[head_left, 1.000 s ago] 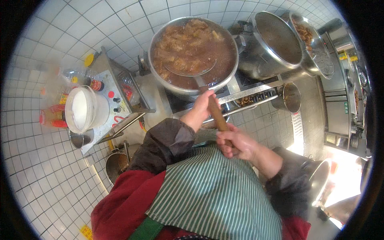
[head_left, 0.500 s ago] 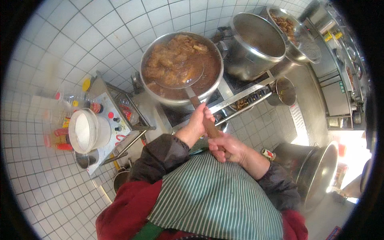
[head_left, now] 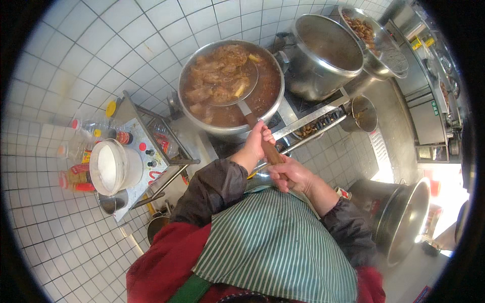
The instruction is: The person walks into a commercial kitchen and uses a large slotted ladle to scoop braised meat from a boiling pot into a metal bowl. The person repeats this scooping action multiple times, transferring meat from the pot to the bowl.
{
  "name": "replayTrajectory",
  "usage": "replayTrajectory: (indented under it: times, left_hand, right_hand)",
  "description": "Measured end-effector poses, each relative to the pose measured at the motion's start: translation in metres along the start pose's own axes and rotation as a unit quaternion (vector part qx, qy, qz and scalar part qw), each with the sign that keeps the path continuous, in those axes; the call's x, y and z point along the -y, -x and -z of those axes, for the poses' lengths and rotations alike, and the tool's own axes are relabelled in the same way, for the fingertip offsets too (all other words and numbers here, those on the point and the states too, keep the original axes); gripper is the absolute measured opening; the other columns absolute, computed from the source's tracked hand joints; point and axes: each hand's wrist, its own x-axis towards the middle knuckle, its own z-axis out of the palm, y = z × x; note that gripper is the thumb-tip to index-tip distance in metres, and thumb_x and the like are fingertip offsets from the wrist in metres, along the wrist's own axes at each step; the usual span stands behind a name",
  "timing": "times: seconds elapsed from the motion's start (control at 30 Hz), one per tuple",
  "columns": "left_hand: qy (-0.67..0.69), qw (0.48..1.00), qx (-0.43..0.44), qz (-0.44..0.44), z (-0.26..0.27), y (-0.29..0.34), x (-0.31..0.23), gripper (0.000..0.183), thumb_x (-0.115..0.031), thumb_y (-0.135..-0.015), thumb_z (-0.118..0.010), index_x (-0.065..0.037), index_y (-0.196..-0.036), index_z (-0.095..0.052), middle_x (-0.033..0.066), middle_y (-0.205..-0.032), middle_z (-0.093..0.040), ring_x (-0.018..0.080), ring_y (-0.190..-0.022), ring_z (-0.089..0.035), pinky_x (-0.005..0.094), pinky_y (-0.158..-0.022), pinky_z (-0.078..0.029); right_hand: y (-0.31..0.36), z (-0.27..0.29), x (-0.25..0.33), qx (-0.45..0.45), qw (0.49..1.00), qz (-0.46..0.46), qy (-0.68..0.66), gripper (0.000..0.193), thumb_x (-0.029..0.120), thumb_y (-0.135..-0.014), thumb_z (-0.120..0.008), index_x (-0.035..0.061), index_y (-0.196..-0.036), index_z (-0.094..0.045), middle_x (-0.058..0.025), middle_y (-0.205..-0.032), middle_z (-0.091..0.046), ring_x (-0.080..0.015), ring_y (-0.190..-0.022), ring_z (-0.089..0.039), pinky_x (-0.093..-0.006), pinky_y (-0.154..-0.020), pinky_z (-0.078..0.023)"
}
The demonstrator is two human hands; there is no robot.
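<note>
My left hand (head_left: 256, 144) is wrapped around the upper part of the wooden handle of a long skimmer (head_left: 271, 152). Lower down, near the handle's end and close to my apron, my right hand (head_left: 292, 174) grips the same handle. The skimmer's wide round head lies inside a large metal pot (head_left: 279, 103) of brown broth. Chunks of cooked meat (head_left: 221, 76), some with bone showing, sit on the head and rise above the liquid. The part of the head beneath the meat is hidden.
Right of this pot stands a second tall pot (head_left: 328, 68) on the stove, then a pan (head_left: 374, 38) of browned pieces. A metal bucket (head_left: 362, 123) stands below. At left, a side table (head_left: 130, 198) bears bottles and a white tub (head_left: 112, 166). Big pots (head_left: 404, 222) stand at right.
The skimmer's head has come up, and the meat on it now shows more clearly above the broth. Both hands have shifted slightly up in view, still on the handle.
</note>
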Motion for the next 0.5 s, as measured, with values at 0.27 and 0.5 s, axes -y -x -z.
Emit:
replayTrajectory:
  times: [0.27,0.5]
  left_hand:
    - [0.01,0.999,-0.041,0.001,-0.017,0.025,0.018,0.031,-0.035,-0.095,-0.059,-0.016,-0.075,-0.045,-0.005,-0.057,-0.039,0.0096,-0.048,-0.038,0.0279,-0.052,-0.038]
    - [0.04,0.997,-0.06,0.024,-0.037,0.042,0.044,0.032,-0.034,-0.096,-0.058,-0.015,-0.076,-0.043,-0.0043,-0.06,-0.037,0.0112,-0.052,-0.038,0.0301,-0.056,-0.039]
  right_hand:
    - [0.023,0.003,-0.007,0.025,1.0,0.004,-0.014,0.032,0.003,-0.089,-0.057,0.0077,-0.115,-0.039,-0.0046,-0.068,-0.048,-0.0116,-0.043,-0.048,-0.0277,-0.034,-0.042]
    - [0.059,0.005,0.012,0.03,0.998,-0.044,-0.019,0.043,0.003,-0.087,-0.059,0.0044,-0.124,-0.036,-0.0068,-0.068,-0.048,-0.0142,-0.041,-0.048,-0.0297,-0.033,-0.042]
